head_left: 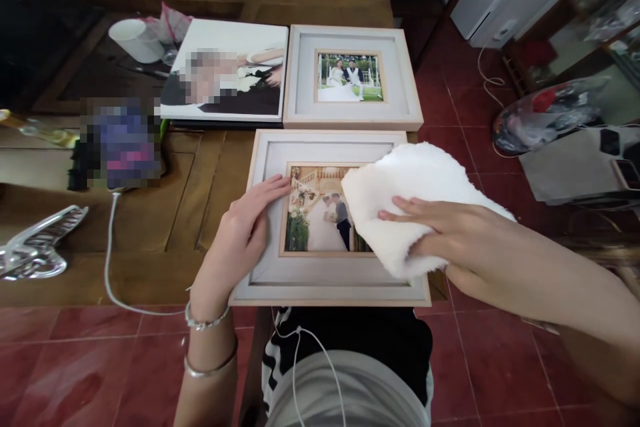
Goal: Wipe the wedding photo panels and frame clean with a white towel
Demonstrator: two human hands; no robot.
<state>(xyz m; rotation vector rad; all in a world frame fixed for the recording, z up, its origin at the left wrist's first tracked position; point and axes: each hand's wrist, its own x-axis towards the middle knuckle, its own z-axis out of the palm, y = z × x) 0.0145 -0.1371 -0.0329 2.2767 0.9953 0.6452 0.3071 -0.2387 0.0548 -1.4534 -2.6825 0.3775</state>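
A framed wedding photo (pixel 320 273) with a pale wooden frame lies flat at the near edge of a wooden table (pixel 165 213). My left hand (pixel 240 240) rests flat on the frame's left side, fingers stretched toward the picture. My right hand (pixel 445 233) presses a white fluffy cloth (pixel 400 193) onto the right part of the glass, fingers lying over the cloth. The cloth covers the frame's right edge and part of the picture.
A second framed photo (pixel 353 77) and an unframed photo print (pixel 225 73) lie farther back. A white cup (pixel 133 37), a blurred device with a white cable (pixel 113 260) and a silver foil object (pixel 35 247) sit left. Red tiled floor (pixel 480 360) surrounds the table.
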